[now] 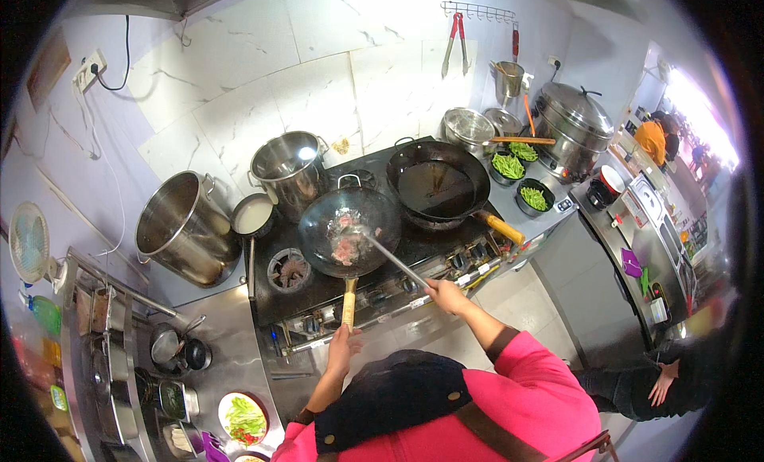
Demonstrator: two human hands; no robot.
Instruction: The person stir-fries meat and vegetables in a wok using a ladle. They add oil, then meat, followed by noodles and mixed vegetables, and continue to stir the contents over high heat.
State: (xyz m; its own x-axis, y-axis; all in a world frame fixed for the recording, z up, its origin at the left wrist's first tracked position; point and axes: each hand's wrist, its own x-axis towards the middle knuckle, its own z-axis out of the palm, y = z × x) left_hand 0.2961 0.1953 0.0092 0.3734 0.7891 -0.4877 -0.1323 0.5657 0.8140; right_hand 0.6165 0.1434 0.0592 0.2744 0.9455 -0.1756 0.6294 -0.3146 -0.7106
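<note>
A dark wok (pixel 316 235) sits on the black gas range, with pinkish meat pieces (pixel 345 251) in its bowl. My left hand (pixel 341 350) is at the lower end of the wok's light wooden handle (pixel 349 304) and holds it. In my right hand (pixel 447 296) is the end of a long metal cooking ladle (pixel 397 259). Its head rests among the meat, partly blurred.
A larger black wok (pixel 439 181) with dark liquid stands to the right, its wooden handle pointing frontward. Stockpots (pixel 179 235) and a saucepan of pale liquid (pixel 253 214) are at left. Bowls of green beans (pixel 533 198) lie right. Another person's hand (pixel 664 383) shows at lower right.
</note>
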